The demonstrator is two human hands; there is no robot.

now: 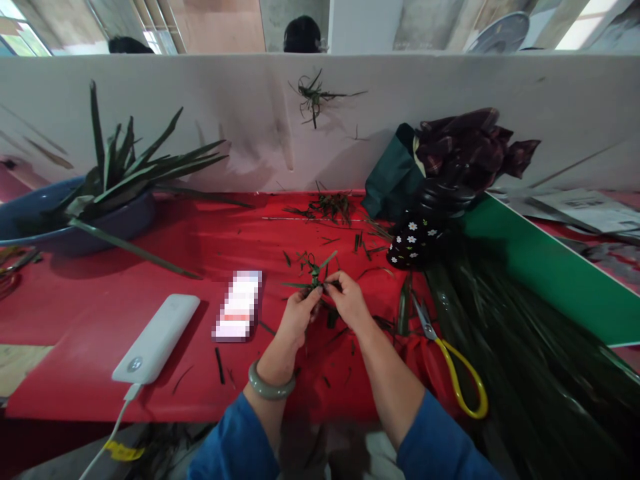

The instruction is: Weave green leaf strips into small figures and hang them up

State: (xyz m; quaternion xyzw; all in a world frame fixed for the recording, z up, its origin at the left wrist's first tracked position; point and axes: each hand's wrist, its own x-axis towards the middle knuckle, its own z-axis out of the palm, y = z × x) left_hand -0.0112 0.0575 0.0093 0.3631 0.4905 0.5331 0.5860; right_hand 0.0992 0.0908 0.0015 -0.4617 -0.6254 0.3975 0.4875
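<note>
Above the red table covering, my two hands meet at a small woven leaf figure [315,272] made of green strips. My left hand [301,308] pinches it from below, thumb against fingertips. From the right, my right hand [345,299] pinches at its side; the fingertips partly hide the strip there. Thin leaf ends stick out upward and to the left. Scissors [457,377] with yellow handles lie to the right of my right forearm, blades pointing away. Cut leaf scraps [360,243] are scattered around the hands.
A blue basin [105,223] with long leaves [145,170] stands at left. Near it lie a white power bank [157,340] with a cable and a phone [237,307]. Dark leaf strips [530,353] cover the right side beside a green board [550,267]. A finished-looking leaf figure [313,97] hangs on the partition [225,120].
</note>
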